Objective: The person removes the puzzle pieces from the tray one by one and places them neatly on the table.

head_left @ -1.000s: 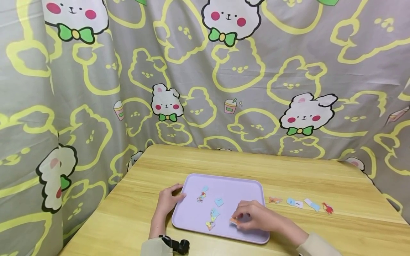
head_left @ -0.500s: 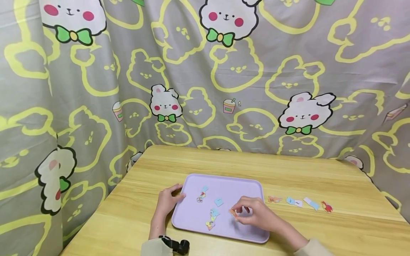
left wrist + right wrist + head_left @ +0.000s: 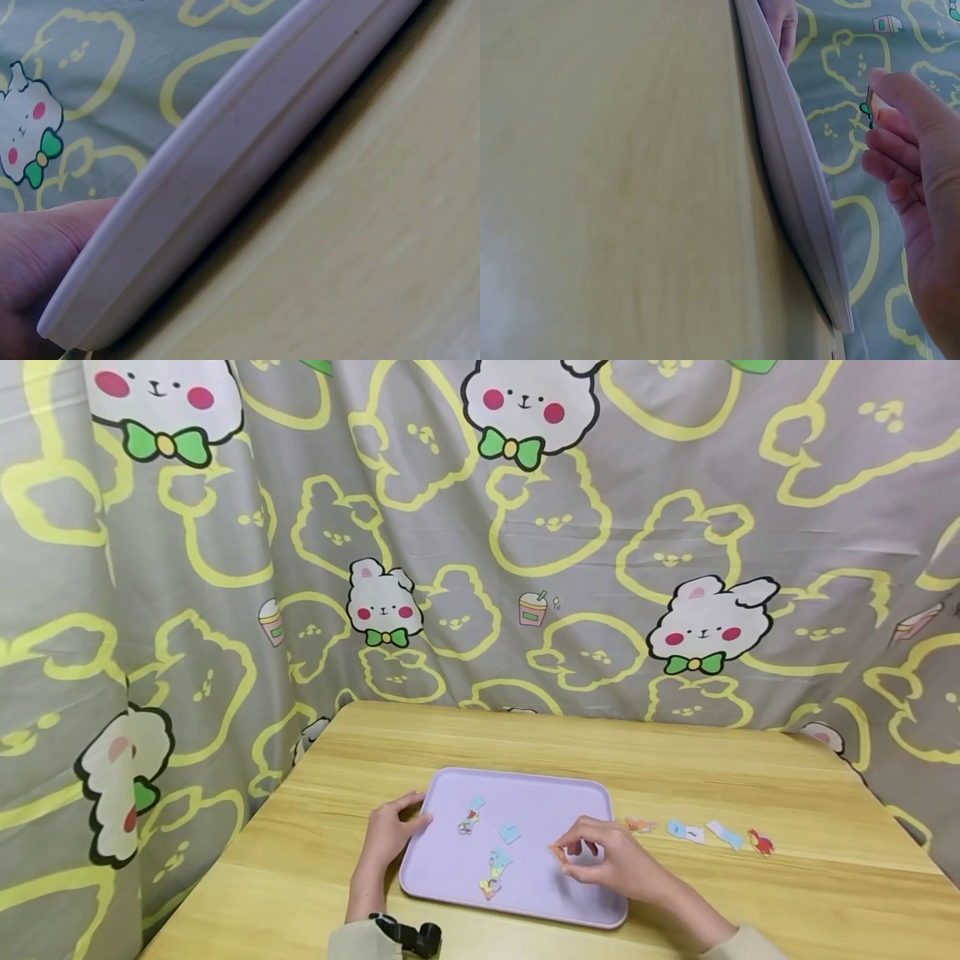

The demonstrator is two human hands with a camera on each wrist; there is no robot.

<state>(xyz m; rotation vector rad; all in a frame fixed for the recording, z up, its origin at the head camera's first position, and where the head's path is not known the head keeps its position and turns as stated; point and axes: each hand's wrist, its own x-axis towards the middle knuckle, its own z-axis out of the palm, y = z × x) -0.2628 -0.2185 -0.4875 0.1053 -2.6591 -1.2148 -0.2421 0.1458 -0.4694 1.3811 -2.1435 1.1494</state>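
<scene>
My right hand [image 3: 611, 858] is over the right part of the lilac tray [image 3: 551, 785], pinching a small orange cutout [image 3: 558, 853] between thumb and fingertips. In the right wrist view the piece appears edge-on and thin at the fingertips [image 3: 881, 79], above the tray rim. My left hand [image 3: 390, 831] grips the tray's left edge, thumb over the rim. On the tray lie a blue-and-red cutout [image 3: 470, 817], a light blue piece [image 3: 510, 833] and a blue-and-yellow cutout [image 3: 495, 872]. The left wrist view shows the tray's outer wall [image 3: 202, 172] with part of the left hand behind it.
Right of the tray, a row of cutouts lies on the wooden table [image 3: 375, 735]: an orange one [image 3: 641, 826], a blue-and-white one [image 3: 686, 832], another blue-and-white one [image 3: 725, 835] and a red one [image 3: 761, 842]. A patterned curtain [image 3: 450, 527] hangs behind the table and along its left side.
My right hand has risen from the tray surface with the orange cutout and shifted slightly right. The left hand stays at the tray's edge; the whole view drifts slightly left.
</scene>
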